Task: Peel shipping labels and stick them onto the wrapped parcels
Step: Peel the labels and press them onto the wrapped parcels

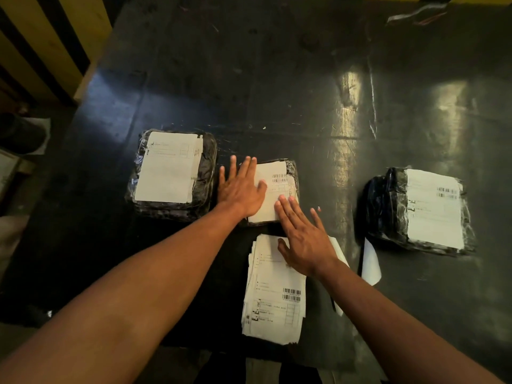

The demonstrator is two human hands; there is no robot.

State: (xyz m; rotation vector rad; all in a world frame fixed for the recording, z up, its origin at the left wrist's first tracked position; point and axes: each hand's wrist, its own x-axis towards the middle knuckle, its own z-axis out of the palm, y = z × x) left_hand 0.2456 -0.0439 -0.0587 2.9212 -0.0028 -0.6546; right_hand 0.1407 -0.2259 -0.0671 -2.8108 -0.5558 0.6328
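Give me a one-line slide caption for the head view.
Both hands, left hand and right hand, press a white paper shipping label flat onto the middle black plastic-wrapped parcel.

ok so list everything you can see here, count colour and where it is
wrapped parcels: 3, black wrap with white labels, in a row across the table, left, middle and right
label stack: 1, white, near edge, in front of the middle parcel
loose backing sheet: 1, white, beside the right parcel
table: 1, black, glossy
tape scrap: 1, whitish, far right corner
left hand: flat, fingers straight, on the middle parcel's label
right hand: flat, fingertips on that label, palm above the label stack
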